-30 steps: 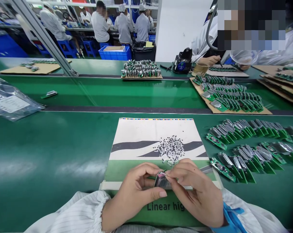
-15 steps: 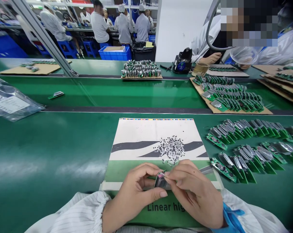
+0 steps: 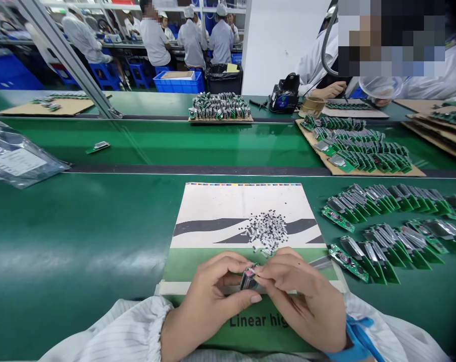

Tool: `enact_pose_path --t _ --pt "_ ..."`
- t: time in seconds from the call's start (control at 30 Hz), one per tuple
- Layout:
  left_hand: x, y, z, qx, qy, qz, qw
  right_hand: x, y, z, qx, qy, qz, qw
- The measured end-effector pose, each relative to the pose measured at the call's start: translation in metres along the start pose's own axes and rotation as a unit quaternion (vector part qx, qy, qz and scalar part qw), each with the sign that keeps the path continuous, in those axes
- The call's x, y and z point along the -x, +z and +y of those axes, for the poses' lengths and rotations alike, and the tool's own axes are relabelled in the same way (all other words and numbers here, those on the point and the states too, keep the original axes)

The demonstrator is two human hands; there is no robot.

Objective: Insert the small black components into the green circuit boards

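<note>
Circuit board [image 3: 249,279] with a metal shield, held over the lower part of a printed card [image 3: 213,211] on your green workbench [image 3: 69,236]. Your left hand [image 3: 209,294] pinches its left side between thumb and curled fingers; your right hand [image 3: 301,296] pinches its upper end with the fingertips. Heap of tiny black-and-silver components [image 3: 268,231] lies on the card just above your hands; rows of green boards [image 3: 386,236] stand right of the card.

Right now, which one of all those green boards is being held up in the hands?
It's the small green board held between the left hand and right hand. The other boards lie in rows off to the right, with no hand touching them.
</note>
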State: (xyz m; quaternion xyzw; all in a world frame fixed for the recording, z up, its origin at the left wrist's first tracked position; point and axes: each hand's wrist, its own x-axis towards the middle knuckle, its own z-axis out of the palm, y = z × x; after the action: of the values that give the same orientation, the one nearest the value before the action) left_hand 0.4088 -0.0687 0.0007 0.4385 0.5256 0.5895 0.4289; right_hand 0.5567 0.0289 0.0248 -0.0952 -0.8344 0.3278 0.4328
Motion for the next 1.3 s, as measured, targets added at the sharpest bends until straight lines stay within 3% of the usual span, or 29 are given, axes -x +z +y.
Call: enact_pose_path --t 0.13,0.43,0.63,0.77,1.1,1.3 --pt "0.0 0.001 -0.001 0.038 -0.017 -0.011 0.999 0.004 0.003 0.003 -0.058 0.032 0.026 0.997" --pt "0.0 0.002 -0.001 0.079 -0.045 -0.019 0.996 0.0 0.001 0.003 -0.031 -0.019 0.008 0.999" --pt "0.0 0.003 0.001 0.096 -0.054 -0.026 0.994 0.007 0.003 0.005 -0.124 0.068 0.02 0.99" --pt "-0.001 0.003 0.003 0.097 -0.045 -0.027 0.994 0.012 0.006 0.007 -0.17 0.088 0.016 0.981" --pt "0.002 0.0 0.002 -0.038 0.027 -0.03 0.998 0.011 0.007 0.004 -0.167 0.087 0.011 0.982" --pt "0.0 -0.003 0.007 -0.184 0.115 -0.039 0.975 0.011 0.007 0.003 -0.17 0.084 0.011 0.982"
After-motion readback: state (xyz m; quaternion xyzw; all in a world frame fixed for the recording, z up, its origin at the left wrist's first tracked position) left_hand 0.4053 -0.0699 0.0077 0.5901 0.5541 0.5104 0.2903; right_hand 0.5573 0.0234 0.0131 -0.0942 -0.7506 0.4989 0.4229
